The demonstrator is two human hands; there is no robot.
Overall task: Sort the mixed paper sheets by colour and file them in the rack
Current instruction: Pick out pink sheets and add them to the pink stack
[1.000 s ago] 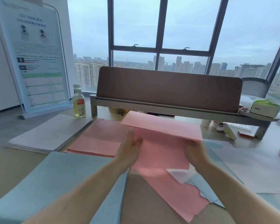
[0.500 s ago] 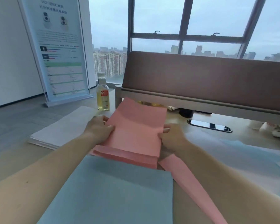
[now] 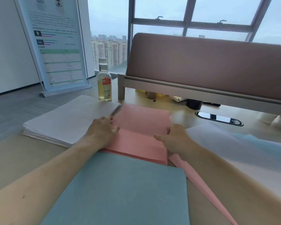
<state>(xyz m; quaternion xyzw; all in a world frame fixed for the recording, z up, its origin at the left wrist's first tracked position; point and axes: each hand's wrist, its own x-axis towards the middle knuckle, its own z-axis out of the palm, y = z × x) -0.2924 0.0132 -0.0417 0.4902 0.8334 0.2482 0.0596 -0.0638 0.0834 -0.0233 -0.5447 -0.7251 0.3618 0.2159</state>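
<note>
The pink stack (image 3: 141,130) lies flat on the desk (image 3: 11,159), between the white stack (image 3: 68,120) on its left and the blue stack (image 3: 125,189) nearer the person, whose far edge overlaps it. The left hand (image 3: 102,130) and right hand (image 3: 173,138) bracket the pink stack. Each has its fingers curled against a side edge and its thumb on top, probably to square the sheets into one block. The top sheets sit slightly stepped back from those beneath, so the edges are not yet flush. The paper is plain salmon pink, matte and uncreased. A stray pink sheet (image 3: 201,184) slants out under the right forearm, and pale loose sheets (image 3: 234,146) remain unsorted on the right. A bottle (image 3: 104,83) stands behind the white stack.
</note>
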